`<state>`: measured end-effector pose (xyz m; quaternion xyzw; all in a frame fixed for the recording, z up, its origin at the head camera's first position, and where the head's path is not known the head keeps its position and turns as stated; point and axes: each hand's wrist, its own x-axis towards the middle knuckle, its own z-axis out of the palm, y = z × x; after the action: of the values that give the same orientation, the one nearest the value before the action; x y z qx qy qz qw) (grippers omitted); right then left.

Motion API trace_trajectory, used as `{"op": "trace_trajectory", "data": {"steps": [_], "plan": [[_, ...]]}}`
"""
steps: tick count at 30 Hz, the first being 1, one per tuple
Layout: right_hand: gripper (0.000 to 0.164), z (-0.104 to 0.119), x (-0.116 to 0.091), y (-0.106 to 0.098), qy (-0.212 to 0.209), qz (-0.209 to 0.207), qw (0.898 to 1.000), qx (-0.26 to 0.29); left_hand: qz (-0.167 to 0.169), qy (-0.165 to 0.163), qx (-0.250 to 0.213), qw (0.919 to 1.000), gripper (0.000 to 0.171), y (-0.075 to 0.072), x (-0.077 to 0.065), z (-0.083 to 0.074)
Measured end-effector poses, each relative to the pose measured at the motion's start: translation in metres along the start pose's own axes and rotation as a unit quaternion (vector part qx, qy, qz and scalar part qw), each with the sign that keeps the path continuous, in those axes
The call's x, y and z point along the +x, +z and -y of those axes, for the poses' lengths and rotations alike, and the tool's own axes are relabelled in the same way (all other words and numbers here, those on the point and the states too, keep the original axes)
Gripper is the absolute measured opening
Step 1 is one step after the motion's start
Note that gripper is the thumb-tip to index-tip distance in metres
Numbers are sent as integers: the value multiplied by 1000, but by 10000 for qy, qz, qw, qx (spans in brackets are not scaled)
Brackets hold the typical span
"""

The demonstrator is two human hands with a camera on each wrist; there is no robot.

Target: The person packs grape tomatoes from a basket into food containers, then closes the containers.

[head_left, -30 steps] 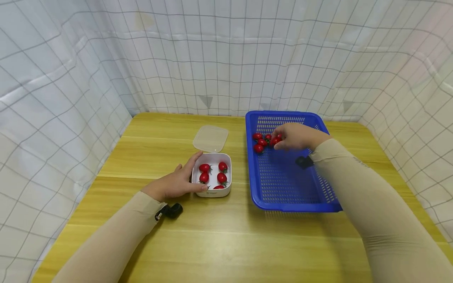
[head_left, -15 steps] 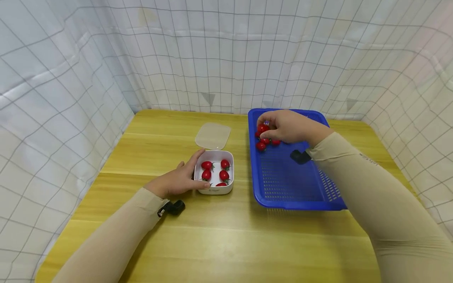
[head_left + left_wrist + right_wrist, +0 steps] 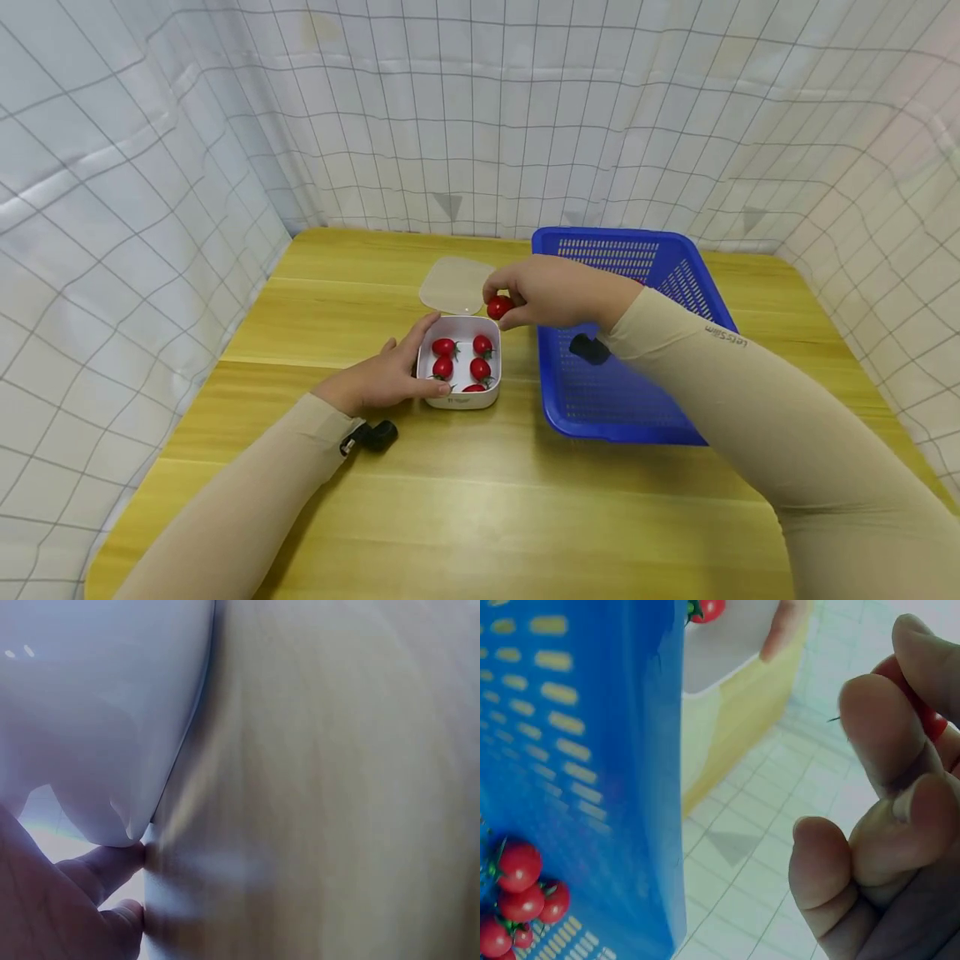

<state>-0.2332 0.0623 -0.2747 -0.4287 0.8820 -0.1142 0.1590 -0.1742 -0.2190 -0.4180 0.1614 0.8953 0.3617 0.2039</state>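
Observation:
My right hand (image 3: 558,290) pinches a red cherry tomato (image 3: 498,307) between thumb and fingers, in the air just behind the right rear corner of a small white container (image 3: 461,401). In the right wrist view, the fingers hide most of that cherry tomato (image 3: 934,724). Inside the container, several cherry tomatoes with green stems lie in two rows. My left hand (image 3: 386,377) holds the container from its left side, thumb at the near wall and index finger at the far left corner. The left wrist view shows fingers against the container's white wall (image 3: 97,712), low by the table.
A blue perforated basket (image 3: 551,417) stands to the right, under my right forearm. Several cherry tomatoes (image 3: 521,866) lie in it, seen in the right wrist view. A translucent lid (image 3: 456,285) lies flat behind the container. Gridded white curtains (image 3: 480,125) surround the wooden table (image 3: 465,500).
My right hand has picked up a cherry tomato from the basket and carried it left, over the basket's rim toward the container. The left hand has stayed on the container.

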Motion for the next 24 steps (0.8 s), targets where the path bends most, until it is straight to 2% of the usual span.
{"op": "trace_trajectory", "data": {"steps": [11,24], "plan": [[25,18,26,10,-287,322,9987,-257,47,-68,-18,10000,114,0,-1,-1],[36,24,36,17,-165,637,9973,-318,70,-27,-14,10000,114,-1,-1,-2]]}}
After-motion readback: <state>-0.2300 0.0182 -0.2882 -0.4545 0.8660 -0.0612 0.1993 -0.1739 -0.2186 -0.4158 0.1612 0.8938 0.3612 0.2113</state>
